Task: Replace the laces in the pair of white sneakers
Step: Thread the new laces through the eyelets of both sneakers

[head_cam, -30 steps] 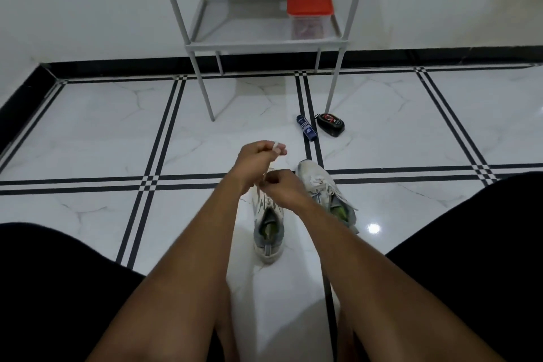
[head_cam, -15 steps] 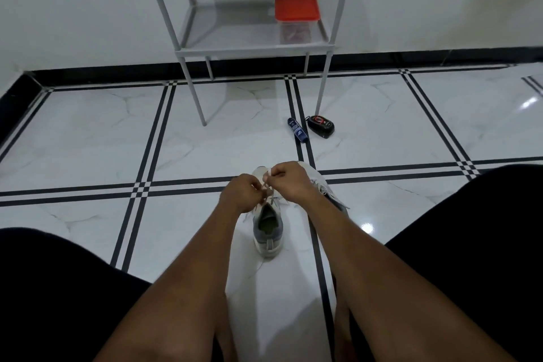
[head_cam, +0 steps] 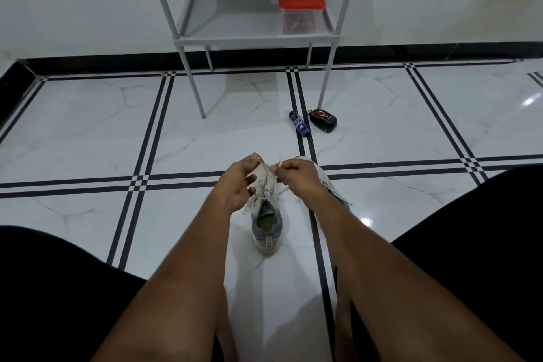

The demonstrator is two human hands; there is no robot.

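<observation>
A white sneaker with a grey collar (head_cam: 266, 223) stands upright on the tiled floor between my knees, heel toward me. Its white lace (head_cam: 266, 178) rises from the eyelets to both hands. My left hand (head_cam: 239, 182) pinches one lace end above the toe, left of the tongue. My right hand (head_cam: 295, 175) pinches the other end, fingers curled, just right of the shoe. The second white sneaker (head_cam: 333, 188) lies behind my right wrist and is mostly hidden by it.
A grey metal shelf rack (head_cam: 255, 38) stands against the far wall with a red-lidded clear box (head_cam: 301, 1) on it. A blue tube (head_cam: 299, 123) and a small black and red object (head_cam: 323, 120) lie by its leg. My dark-clothed knees flank the shoe.
My hands have lifted and spread slightly apart, drawing the lace up from the near sneaker. One second ago my left hand was raised higher; it has since dropped toward the shoe.
</observation>
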